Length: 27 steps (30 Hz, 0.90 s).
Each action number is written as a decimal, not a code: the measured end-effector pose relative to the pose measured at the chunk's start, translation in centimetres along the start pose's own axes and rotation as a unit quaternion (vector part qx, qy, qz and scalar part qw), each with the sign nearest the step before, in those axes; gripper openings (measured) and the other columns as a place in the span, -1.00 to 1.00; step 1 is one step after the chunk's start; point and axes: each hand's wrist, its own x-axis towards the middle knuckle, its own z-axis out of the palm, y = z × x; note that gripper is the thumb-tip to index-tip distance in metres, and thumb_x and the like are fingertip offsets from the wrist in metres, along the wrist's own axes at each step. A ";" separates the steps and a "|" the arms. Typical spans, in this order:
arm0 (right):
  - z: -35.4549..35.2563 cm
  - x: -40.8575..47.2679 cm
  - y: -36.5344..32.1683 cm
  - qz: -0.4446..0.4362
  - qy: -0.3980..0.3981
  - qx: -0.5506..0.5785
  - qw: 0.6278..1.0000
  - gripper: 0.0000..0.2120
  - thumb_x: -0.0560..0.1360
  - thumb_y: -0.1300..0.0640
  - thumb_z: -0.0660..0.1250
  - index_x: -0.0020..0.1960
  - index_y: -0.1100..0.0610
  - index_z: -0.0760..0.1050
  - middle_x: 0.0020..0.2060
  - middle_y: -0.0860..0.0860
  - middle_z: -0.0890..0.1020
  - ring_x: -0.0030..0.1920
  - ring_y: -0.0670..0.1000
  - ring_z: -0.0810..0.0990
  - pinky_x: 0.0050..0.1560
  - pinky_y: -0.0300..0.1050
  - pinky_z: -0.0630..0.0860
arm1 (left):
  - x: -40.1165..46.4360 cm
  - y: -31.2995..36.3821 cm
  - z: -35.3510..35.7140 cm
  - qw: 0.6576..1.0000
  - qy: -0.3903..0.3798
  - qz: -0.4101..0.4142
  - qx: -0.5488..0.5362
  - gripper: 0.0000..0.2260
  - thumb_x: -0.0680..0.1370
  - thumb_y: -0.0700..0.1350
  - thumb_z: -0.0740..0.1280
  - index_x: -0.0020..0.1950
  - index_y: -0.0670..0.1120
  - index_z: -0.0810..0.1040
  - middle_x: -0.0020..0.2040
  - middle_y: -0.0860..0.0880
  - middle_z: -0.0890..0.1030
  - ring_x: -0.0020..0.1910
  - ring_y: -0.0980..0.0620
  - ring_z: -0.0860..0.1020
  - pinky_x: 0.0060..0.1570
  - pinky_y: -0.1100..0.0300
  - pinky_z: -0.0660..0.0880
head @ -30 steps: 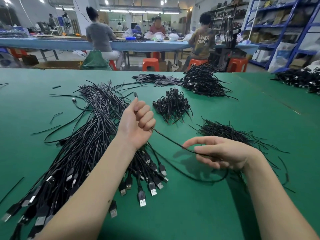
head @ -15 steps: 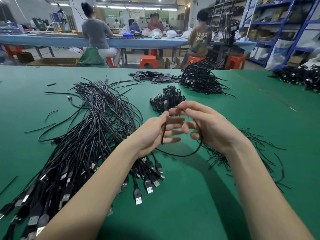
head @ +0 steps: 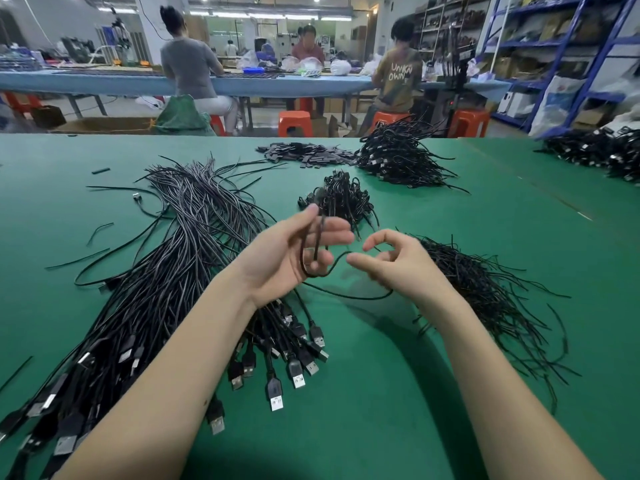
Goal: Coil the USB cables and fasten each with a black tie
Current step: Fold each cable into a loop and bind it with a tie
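Observation:
My left hand (head: 294,252) is raised above the green table (head: 398,393), palm up, holding loops of one black USB cable (head: 313,251) between thumb and fingers. The cable's free length (head: 349,296) sags in an arc to my right hand (head: 398,263), whose curled fingers hold it. A big bundle of straight USB cables (head: 166,289) lies to the left, plugs toward me. Loose black ties (head: 485,292) are heaped just right of my right hand. A small pile of coiled, tied cables (head: 341,199) sits behind my hands.
A larger heap of coiled cables (head: 398,157) and flat black pieces (head: 308,154) lie farther back. More cables (head: 595,154) sit at the far right. People work at a blue table (head: 104,83) beyond, with orange stools (head: 296,123) and blue shelving (head: 571,46).
The hands have drawn apart after meeting. My left hand now holds wound loops with its fingers spread, and my right hand has dropped to the right, trailing the rest of the cable.

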 end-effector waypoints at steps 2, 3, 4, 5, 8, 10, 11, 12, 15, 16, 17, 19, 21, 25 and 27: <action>0.1 0.1 -0.5 -0.052 0.083 -0.048 0.994 -0.71 0.32 -0.15 0.54 -0.10 -0.04 0.54 -0.51 -0.14 0.53 -0.49 -0.16 0.40 -0.33 -0.17 0.35 | 0.2 -0.5 0.2 0.995 -0.011 -0.017 0.100 -0.54 0.70 0.06 0.09 -0.04 -0.08 0.75 -0.02 -0.12 0.73 -0.33 0.09 0.64 -0.33 0.33 0.53; 0.3 0.1 -0.9 -0.068 0.105 -0.082 0.989 -0.74 0.30 -0.16 0.48 -0.12 -0.07 0.53 -0.52 -0.15 0.52 -0.50 -0.15 0.38 -0.32 -0.14 0.36 | 0.3 -0.7 0.4 0.990 -0.019 -0.024 0.137 -0.52 0.71 0.07 0.07 -0.02 -0.08 0.75 0.01 -0.16 0.72 -0.28 0.06 0.67 -0.31 0.32 0.54; 0.5 0.0 -1.3 -0.082 0.113 -0.105 0.985 -0.79 0.30 -0.12 0.45 -0.13 -0.08 0.52 -0.51 -0.16 0.51 -0.49 -0.14 0.38 -0.30 -0.11 0.38 | 0.4 -0.7 0.4 0.985 -0.025 -0.028 0.166 -0.51 0.71 0.08 0.06 -0.01 -0.08 0.74 0.03 -0.17 0.72 -0.22 0.03 0.69 -0.29 0.30 0.55; 0.6 0.0 -1.8 -0.087 0.111 -0.099 0.985 -0.85 0.34 -0.03 0.45 -0.14 -0.08 0.51 -0.51 -0.15 0.50 -0.48 -0.13 0.37 -0.28 -0.09 0.38 | 0.4 -0.7 0.3 0.981 -0.028 -0.030 0.188 -0.50 0.71 0.09 0.05 -0.01 -0.10 0.74 0.03 -0.18 0.71 -0.16 -0.02 0.70 -0.26 0.28 0.56; 0.7 0.0 -3.0 -0.044 0.073 0.047 0.995 -0.80 0.45 0.24 0.44 -0.07 -0.03 0.53 -0.42 -0.12 0.46 -0.38 -0.08 0.38 -0.29 -0.15 0.33 | 0.5 -0.6 -0.1 0.970 -0.036 -0.030 0.239 -0.51 0.72 0.08 0.03 0.09 -0.18 0.67 0.04 -0.20 0.71 0.01 -0.12 0.70 -0.12 0.22 0.60; 0.6 -0.3 -3.8 -0.028 0.046 0.069 0.996 -0.80 0.49 0.27 0.41 0.00 0.02 0.51 -0.39 -0.11 0.45 -0.37 -0.07 0.39 -0.33 -0.21 0.33 | 0.7 -1.0 -0.2 0.961 -0.038 -0.033 0.272 -0.50 0.73 0.05 0.02 0.15 -0.28 0.61 0.05 -0.19 0.71 0.06 -0.13 0.69 -0.04 0.20 0.61; 0.6 -0.5 -4.2 -0.026 0.022 0.081 0.996 -0.81 0.51 0.26 0.39 0.03 0.02 0.50 -0.35 -0.11 0.47 -0.40 -0.08 0.41 -0.38 -0.25 0.33 | 0.8 -1.3 -0.2 0.957 -0.032 -0.031 0.287 -0.49 0.73 0.03 0.02 0.15 -0.35 0.58 0.05 -0.19 0.71 0.06 -0.10 0.69 -0.01 0.21 0.60; 0.7 -0.8 -4.6 -0.028 -0.013 0.101 0.994 -0.83 0.54 0.25 0.38 0.05 0.03 0.49 -0.29 -0.08 0.51 -0.43 -0.11 0.42 -0.43 -0.29 0.33 | 1.0 -1.6 -0.1 0.953 -0.019 -0.021 0.301 -0.50 0.74 0.00 0.02 0.14 -0.39 0.57 0.04 -0.18 0.71 0.05 -0.07 0.70 -0.01 0.23 0.60; 0.7 -1.2 -5.4 -0.043 -0.091 0.168 0.981 -0.88 0.61 0.27 0.29 0.01 0.06 0.44 -0.10 0.04 0.57 -0.44 -0.11 0.43 -0.45 -0.29 0.33 | 1.4 -2.2 0.4 0.970 0.045 0.031 0.238 -0.54 0.73 -0.02 0.04 0.09 -0.31 0.62 -0.05 -0.18 0.72 -0.05 -0.04 0.70 0.01 0.17 0.60; 0.5 -1.3 -5.4 -0.048 -0.111 0.184 0.975 -0.87 0.62 0.29 0.26 -0.02 0.07 0.43 -0.11 0.05 0.58 -0.43 -0.09 0.44 -0.42 -0.27 0.35 | 1.5 -2.1 0.5 0.982 0.064 0.047 0.172 -0.53 0.74 -0.02 0.04 0.03 -0.25 0.67 -0.14 -0.13 0.72 -0.12 -0.02 0.70 -0.01 0.16 0.61; 0.3 -1.4 -5.4 -0.051 -0.140 0.197 0.969 -0.87 0.63 0.29 0.24 -0.02 0.08 0.43 -0.14 0.04 0.60 -0.42 -0.07 0.45 -0.40 -0.25 0.37 | 1.5 -2.1 0.5 0.988 0.078 0.064 0.117 -0.51 0.74 -0.02 0.03 -0.05 -0.19 0.70 -0.23 -0.06 0.70 -0.19 0.01 0.68 -0.06 0.18 0.61; -0.1 -1.7 -5.0 -0.057 -0.229 0.204 0.950 -0.93 0.60 0.25 0.25 0.05 0.11 0.45 -0.13 0.01 0.62 -0.37 -0.03 0.49 -0.34 -0.21 0.44 | 1.6 -1.9 0.6 0.990 0.093 0.079 0.075 -0.47 0.74 -0.01 0.01 -0.12 -0.12 0.72 -0.33 -0.02 0.62 -0.29 0.06 0.62 -0.11 0.21 0.59; -0.2 -1.9 -4.5 -0.047 -0.309 0.205 0.928 -0.83 0.55 0.20 0.26 0.14 0.13 0.43 -0.05 0.04 0.63 -0.30 0.02 0.53 -0.25 -0.15 0.52 | 1.6 -1.9 1.0 0.991 0.082 0.069 0.086 -0.51 0.73 0.03 0.02 0.11 -0.20 0.68 -0.25 -0.21 0.57 -0.23 -0.04 0.62 0.00 0.16 0.56; 0.2 -1.8 -4.1 -0.070 -0.348 0.197 0.914 -0.81 0.55 0.21 0.25 0.16 0.10 0.40 0.05 0.07 0.67 -0.22 0.09 0.55 -0.09 -0.05 0.51 | 1.4 -1.9 1.0 0.986 0.072 0.026 0.145 -0.50 0.72 0.08 0.02 0.32 -0.30 0.52 0.18 -0.41 0.41 0.08 -0.24 0.55 0.27 0.13 0.49; 0.3 -1.7 -3.9 -0.082 -0.341 0.204 0.914 -0.85 0.57 0.22 0.24 0.13 0.11 0.38 0.05 0.08 0.67 -0.25 0.06 0.52 -0.11 -0.08 0.48 | 1.3 -2.1 0.8 0.980 0.067 0.025 0.184 -0.47 0.73 0.02 0.01 0.28 -0.46 0.43 0.03 -0.41 0.42 -0.14 0.19 0.57 0.15 0.29 0.48</action>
